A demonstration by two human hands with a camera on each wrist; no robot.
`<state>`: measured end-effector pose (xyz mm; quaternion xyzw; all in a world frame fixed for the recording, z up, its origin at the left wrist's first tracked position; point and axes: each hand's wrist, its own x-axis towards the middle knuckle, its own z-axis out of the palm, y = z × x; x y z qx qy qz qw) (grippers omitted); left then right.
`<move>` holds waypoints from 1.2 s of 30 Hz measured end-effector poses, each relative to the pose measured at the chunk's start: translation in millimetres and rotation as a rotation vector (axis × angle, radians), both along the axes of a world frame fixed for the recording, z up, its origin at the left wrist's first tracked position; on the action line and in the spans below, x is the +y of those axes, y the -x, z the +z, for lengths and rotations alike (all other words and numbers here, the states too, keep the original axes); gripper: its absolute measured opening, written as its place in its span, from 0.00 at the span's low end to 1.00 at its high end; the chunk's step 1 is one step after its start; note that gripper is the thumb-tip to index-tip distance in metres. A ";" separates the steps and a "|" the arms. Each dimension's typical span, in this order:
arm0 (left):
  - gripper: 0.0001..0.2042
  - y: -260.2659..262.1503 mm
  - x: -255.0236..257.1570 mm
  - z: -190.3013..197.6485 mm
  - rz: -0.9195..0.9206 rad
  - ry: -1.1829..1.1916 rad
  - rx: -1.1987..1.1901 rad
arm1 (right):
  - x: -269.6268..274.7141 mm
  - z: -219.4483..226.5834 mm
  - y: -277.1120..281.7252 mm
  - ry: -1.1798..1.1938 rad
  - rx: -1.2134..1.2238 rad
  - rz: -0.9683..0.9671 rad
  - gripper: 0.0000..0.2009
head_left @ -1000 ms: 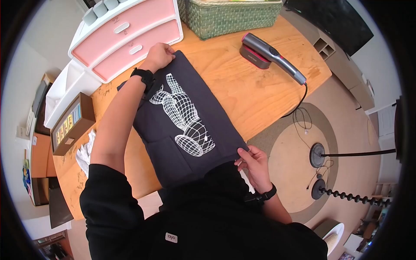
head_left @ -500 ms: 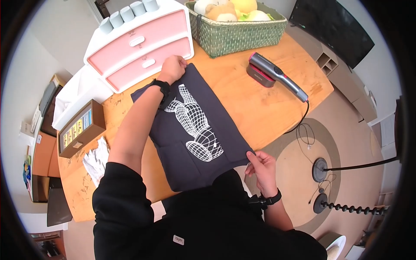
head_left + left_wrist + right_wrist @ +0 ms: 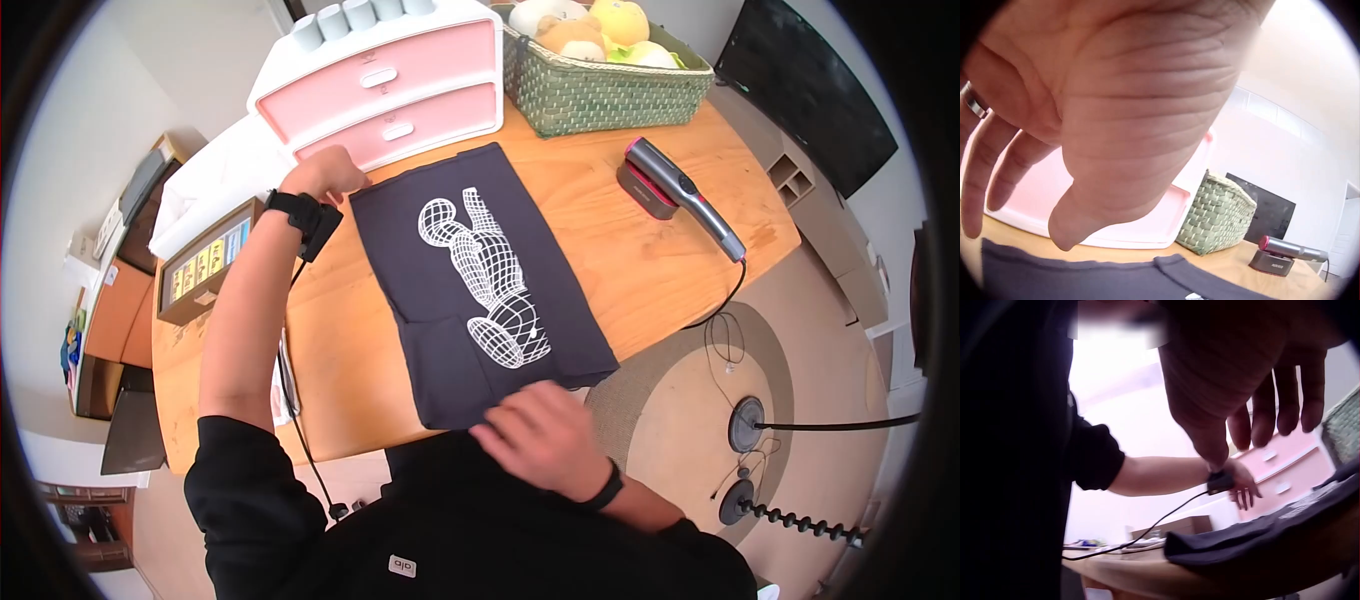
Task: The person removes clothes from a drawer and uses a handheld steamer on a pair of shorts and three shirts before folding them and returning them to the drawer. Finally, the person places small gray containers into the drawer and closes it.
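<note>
A dark folded garment (image 3: 390, 255) with a white wireframe figure printed on it lies flat on the wooden table (image 3: 340, 340). Just past its far left corner is my left hand (image 3: 328, 175), holding nothing. The left wrist view shows that hand's fingers and thumb spread loosely above the dark cloth (image 3: 1085, 278). My right hand (image 3: 545, 440), blurred, hovers at the garment's near edge, in front of my body. In the right wrist view its fingers (image 3: 1264, 415) hang nearly straight, apart from the cloth.
A white drawer unit (image 3: 380, 105) with pink fronts stands at the back, beside a green woven basket (image 3: 610, 100) of plush toys. A corded grey handheld steamer (image 3: 690, 195) lies to the right. At left are a brown box (image 3: 205, 265) and a cable (image 3: 305, 420).
Both hands have let go of the garment's corners. The left moved off to the left, and the right moved left along the near edge. The head view has shifted.
</note>
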<state>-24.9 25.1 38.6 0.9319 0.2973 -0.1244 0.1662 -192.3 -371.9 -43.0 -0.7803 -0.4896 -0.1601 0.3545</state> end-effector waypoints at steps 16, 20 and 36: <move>0.09 28.9 38.0 -72.1 0.323 0.492 -0.222 | 78.0 -27.1 47.7 0.185 -0.068 -0.066 0.08; 0.11 32.3 31.5 -66.9 0.340 0.487 -0.265 | 82.2 -37.3 48.8 0.374 -0.119 -0.082 0.08; 0.09 -31.1 -10.1 -56.5 -0.147 0.157 -0.783 | 19.3 -23.4 3.8 -0.431 1.072 -0.166 0.04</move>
